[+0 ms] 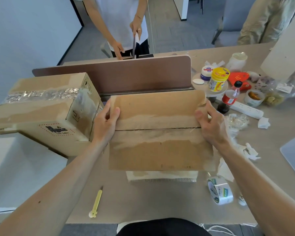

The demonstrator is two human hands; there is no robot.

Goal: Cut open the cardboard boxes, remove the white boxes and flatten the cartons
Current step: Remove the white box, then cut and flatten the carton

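Thumbs lie on the top flaps and fingers curl round the side edges: the left hand (106, 120) and right hand (210, 124) grip the cardboard box (158, 147) at the middle of the table (143, 201). A taped carton (41, 106) sits just to its left. A yellow cutter (97, 202) and a tape roll (220, 190) lie nearer.

Tape roll (220, 190) is lying on the surface (143, 201). Yellow jar (218, 79), cola bottle (231, 95), power strip (245, 109) are sitting beyond.
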